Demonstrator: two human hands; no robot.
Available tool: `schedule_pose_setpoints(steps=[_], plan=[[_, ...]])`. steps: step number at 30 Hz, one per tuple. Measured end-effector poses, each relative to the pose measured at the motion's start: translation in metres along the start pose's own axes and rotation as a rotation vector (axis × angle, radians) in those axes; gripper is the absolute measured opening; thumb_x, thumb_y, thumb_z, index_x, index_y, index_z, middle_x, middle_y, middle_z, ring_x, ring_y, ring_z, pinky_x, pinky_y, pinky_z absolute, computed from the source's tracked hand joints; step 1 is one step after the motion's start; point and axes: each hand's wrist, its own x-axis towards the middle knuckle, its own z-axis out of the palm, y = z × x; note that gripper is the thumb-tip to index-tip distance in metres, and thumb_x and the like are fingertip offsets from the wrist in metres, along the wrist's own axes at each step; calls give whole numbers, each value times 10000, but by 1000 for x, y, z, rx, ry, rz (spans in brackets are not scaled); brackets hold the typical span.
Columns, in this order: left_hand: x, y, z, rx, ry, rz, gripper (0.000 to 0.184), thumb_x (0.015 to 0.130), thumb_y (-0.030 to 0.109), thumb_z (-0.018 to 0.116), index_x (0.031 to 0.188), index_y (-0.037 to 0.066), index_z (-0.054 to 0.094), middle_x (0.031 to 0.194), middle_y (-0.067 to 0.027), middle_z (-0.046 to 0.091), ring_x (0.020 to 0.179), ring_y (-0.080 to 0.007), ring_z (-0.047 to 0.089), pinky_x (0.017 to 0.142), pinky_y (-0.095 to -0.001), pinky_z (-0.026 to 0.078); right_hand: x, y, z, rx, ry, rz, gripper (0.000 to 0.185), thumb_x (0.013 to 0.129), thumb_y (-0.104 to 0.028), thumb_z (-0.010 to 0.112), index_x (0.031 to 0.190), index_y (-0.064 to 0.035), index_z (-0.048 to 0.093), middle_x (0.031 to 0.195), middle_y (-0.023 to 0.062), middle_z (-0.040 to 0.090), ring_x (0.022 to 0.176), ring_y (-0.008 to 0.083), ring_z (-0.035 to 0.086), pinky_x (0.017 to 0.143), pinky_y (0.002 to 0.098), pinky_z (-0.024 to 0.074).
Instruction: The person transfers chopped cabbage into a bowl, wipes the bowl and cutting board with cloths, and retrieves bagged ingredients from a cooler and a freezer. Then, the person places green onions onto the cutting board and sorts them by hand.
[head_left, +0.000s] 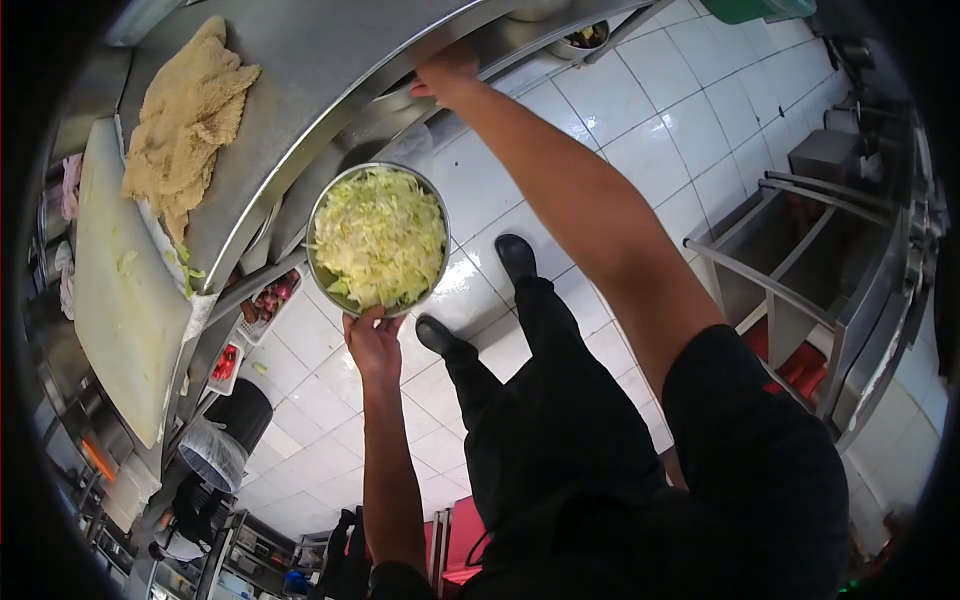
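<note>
My left hand grips the near rim of a round metal bowl, thumb on top and fingers under it. Chopped lettuce, pale green and yellow, fills the bowl, which hangs over the floor beside the counter. My right hand reaches to the front of the steel counter, at the gap under its edge. Its fingertips are partly hidden there, so I cannot see what they hold.
A tan towel and a white cutting board lie on the counter. Below are a crate of red onions, a tray of red vegetables and a lined bin. A metal rack stands right, on white floor tiles.
</note>
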Motion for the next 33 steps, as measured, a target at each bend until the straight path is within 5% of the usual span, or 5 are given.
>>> schedule_pose_setpoints(steps=[6,9,15,23,33], plan=[[68,13,52,-43,-64,93,500,804,-102,471,1286,21,417,1300,-181,490,1135,-391,550,902,-517,551,35,95,2,-148,-19,-147,204,807,-215,720,952,-73,704,944,46,718,841,213,700,684,333,560],[104,17,80,-73,-60,117,434,835,-106,427,1268,-74,422,1289,-215,488,1135,-371,551,941,-535,545,-9,59,-59,1284,69,552,462,865,-282,705,1171,20,536,1048,146,642,858,232,701,669,320,582],[155,28,124,-177,-62,131,293,899,-65,390,1169,-165,442,1222,-245,500,1090,-391,554,965,-532,540,-91,77,-60,1327,129,703,403,858,-206,676,1110,75,535,986,150,576,753,268,670,607,354,575],[146,22,102,-132,-325,-12,208,927,74,534,1112,-1,475,1129,-173,551,1059,-379,579,1001,-468,484,-199,68,1,1241,-11,850,106,871,-49,552,938,3,615,798,83,621,636,192,640,578,314,552],[39,-33,-54,271,-174,-195,400,988,417,508,1072,42,622,1000,-76,662,785,-201,638,700,-343,524,-242,-77,56,967,-292,551,174,856,-154,675,885,13,635,668,63,605,509,146,595,463,274,493]])
